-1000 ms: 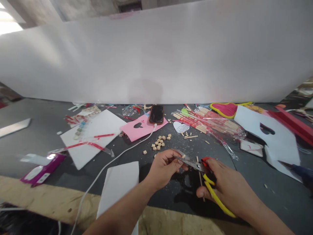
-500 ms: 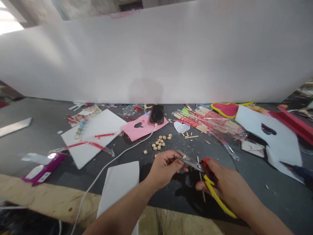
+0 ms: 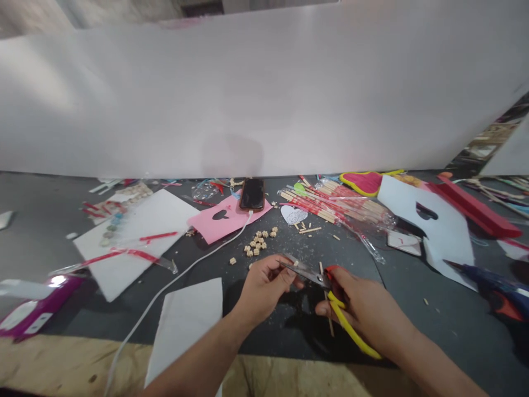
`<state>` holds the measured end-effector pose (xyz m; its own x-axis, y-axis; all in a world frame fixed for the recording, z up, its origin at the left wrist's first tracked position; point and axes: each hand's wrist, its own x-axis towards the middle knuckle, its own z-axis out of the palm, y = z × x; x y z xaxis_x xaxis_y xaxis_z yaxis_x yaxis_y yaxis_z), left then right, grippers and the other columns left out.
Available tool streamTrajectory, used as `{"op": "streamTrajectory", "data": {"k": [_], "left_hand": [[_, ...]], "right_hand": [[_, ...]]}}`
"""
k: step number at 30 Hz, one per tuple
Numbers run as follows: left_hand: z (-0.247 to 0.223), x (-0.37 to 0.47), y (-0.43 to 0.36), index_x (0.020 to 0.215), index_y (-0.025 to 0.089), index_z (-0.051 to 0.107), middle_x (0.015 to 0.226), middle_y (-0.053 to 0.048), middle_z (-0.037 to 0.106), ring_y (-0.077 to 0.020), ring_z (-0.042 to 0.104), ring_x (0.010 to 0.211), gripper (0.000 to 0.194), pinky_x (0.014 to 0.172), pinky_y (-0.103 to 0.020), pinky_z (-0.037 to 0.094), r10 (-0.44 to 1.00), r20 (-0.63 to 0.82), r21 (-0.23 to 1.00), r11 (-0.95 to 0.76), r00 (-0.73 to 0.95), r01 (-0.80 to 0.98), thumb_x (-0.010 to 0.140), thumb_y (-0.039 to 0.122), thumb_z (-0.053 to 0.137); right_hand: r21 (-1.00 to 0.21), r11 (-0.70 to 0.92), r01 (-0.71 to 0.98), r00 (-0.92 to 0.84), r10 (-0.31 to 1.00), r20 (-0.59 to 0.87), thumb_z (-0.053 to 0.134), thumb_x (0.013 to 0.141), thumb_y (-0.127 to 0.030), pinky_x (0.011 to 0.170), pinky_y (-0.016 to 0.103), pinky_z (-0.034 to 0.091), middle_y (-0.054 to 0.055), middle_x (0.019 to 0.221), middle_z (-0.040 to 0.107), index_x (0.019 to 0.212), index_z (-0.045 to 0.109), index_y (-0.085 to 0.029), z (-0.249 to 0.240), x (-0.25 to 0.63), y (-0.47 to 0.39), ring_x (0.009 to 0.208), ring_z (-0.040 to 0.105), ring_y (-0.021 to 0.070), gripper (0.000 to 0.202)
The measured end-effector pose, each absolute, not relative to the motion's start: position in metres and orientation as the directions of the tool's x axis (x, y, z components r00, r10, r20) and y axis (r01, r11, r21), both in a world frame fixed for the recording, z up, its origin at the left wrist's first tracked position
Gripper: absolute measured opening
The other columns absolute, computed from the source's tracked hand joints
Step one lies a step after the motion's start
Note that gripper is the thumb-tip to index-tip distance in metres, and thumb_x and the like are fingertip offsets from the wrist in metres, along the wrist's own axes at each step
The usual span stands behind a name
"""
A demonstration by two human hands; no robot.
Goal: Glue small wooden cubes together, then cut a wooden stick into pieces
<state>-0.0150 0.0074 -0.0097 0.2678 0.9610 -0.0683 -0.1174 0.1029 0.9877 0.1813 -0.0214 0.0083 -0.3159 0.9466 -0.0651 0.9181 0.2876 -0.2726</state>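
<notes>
My right hand grips scissors with red and yellow handles. The blades point left, partly spread, toward my left fingertips. A thin wooden stick runs beside the scissors, under my right fingers; whether they hold it is unclear. My left hand is closed in a pinch at the blade tips, with a small pale wooden piece showing between the blades there. Its fingers hide most of what they pinch. Just beyond my left hand lies a heap of small wooden pieces on the dark table.
A phone with a white cable lies on pink paper. Wrapped chopsticks lie behind my hands. White sheets and a purple box are left. Cut white paper and a glue gun are right.
My view has turned slightly right, so the table's things sit further left and more of the glue gun shows. Both hands keep nearly the same pose around the scissors.
</notes>
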Motion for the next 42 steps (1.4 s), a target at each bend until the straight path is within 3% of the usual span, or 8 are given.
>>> {"op": "streamTrajectory", "data": {"k": [6, 12, 21, 24, 29, 35, 39, 42], "left_hand": [[-0.010, -0.015, 0.010, 0.070, 0.014, 0.059, 0.059, -0.001, 0.062, -0.0093, 0.052, 0.053, 0.021, 0.049, -0.018, 0.034, 0.977, -0.098, 0.970, 0.137, 0.189, -0.201, 0.073, 0.035, 0.064], [-0.009, -0.016, 0.016, 0.068, 0.014, 0.058, 0.059, 0.000, 0.060, -0.0065, 0.042, 0.051, 0.021, 0.055, -0.019, 0.034, 0.991, -0.101, 0.946, 0.122, 0.083, -0.300, 0.076, 0.033, 0.061], [-0.013, -0.014, 0.010, 0.069, 0.014, 0.059, 0.061, 0.001, 0.059, -0.0059, 0.041, 0.052, 0.021, 0.052, -0.016, 0.033, 0.959, -0.162, 0.927, 0.229, 0.234, -0.297, 0.072, 0.034, 0.066], [-0.014, -0.014, 0.008, 0.068, 0.014, 0.058, 0.062, 0.002, 0.059, -0.0055, 0.041, 0.053, 0.024, 0.052, -0.015, 0.033, 0.940, -0.193, 0.925, 0.270, 0.280, -0.269, 0.071, 0.036, 0.067], [-0.011, -0.013, 0.004, 0.067, 0.015, 0.058, 0.063, 0.002, 0.059, -0.0066, 0.042, 0.055, 0.026, 0.054, -0.016, 0.034, 0.918, -0.178, 0.936, 0.269, 0.355, -0.226, 0.069, 0.039, 0.068], [-0.008, -0.012, 0.000, 0.068, 0.015, 0.062, 0.064, -0.001, 0.061, -0.0097, 0.044, 0.054, 0.028, 0.052, -0.020, 0.035, 0.915, -0.118, 0.968, 0.193, 0.385, -0.161, 0.067, 0.042, 0.067], [-0.010, -0.012, 0.001, 0.067, 0.015, 0.062, 0.066, -0.002, 0.062, -0.0103, 0.044, 0.054, 0.028, 0.053, -0.020, 0.034, 0.914, -0.112, 0.968, 0.189, 0.390, -0.165, 0.067, 0.043, 0.067], [-0.011, -0.013, 0.002, 0.070, 0.015, 0.062, 0.069, -0.002, 0.062, -0.0098, 0.044, 0.055, 0.026, 0.054, -0.020, 0.033, 0.914, -0.080, 0.972, 0.161, 0.397, -0.174, 0.071, 0.041, 0.064]], "right_hand": [[-0.232, 0.304, 0.924, -0.301, 0.952, 0.051, 0.051, 0.078, -0.047, 0.053, 0.027, 0.039, 0.005, 0.074, 0.065, 0.088, 0.049, -0.021, 0.006, 0.185, -0.019, 0.064, 0.061, 0.0199, 0.028], [-0.225, 0.107, 0.968, -0.064, 0.979, 0.191, 0.044, 0.082, -0.047, 0.056, 0.029, 0.040, 0.006, 0.076, 0.061, 0.088, 0.047, -0.021, 0.009, 0.205, -0.006, 0.068, 0.059, 0.0203, 0.027], [-0.134, -0.154, 0.979, 0.174, 0.973, 0.154, 0.053, 0.083, -0.037, 0.072, 0.034, 0.046, 0.011, 0.094, 0.061, 0.099, 0.054, -0.010, 0.014, 0.234, 0.005, 0.088, 0.058, 0.0215, 0.032], [-0.098, -0.175, 0.980, 0.185, 0.977, 0.108, 0.052, 0.086, -0.033, 0.078, 0.040, 0.048, 0.007, 0.113, 0.056, 0.113, 0.053, -0.016, 0.018, 0.240, 0.002, 0.094, 0.057, 0.0188, 0.031], [-0.108, -0.200, 0.974, 0.204, 0.979, 0.025, 0.052, 0.086, -0.031, 0.079, 0.040, 0.048, 0.008, 0.115, 0.055, 0.115, 0.052, -0.017, 0.028, 0.251, -0.001, 0.095, 0.057, 0.0190, 0.032], [-0.311, -0.210, 0.927, 0.228, 0.973, 0.025, 0.052, 0.086, -0.031, 0.078, 0.040, 0.048, 0.007, 0.115, 0.055, 0.115, 0.052, -0.017, 0.038, 0.252, -0.005, 0.095, 0.057, 0.0191, 0.032], [-0.595, -0.088, 0.799, 0.174, 0.981, 0.089, 0.052, 0.087, -0.030, 0.079, 0.040, 0.049, 0.008, 0.117, 0.054, 0.118, 0.050, -0.018, 0.045, 0.238, -0.015, 0.096, 0.057, 0.0192, 0.034], [-0.800, 0.019, 0.600, 0.114, 0.988, 0.109, 0.047, 0.086, -0.019, 0.083, 0.035, 0.048, 0.008, 0.129, 0.045, 0.129, 0.033, -0.027, 0.045, 0.225, -0.029, 0.101, 0.058, 0.0160, 0.045]]}}
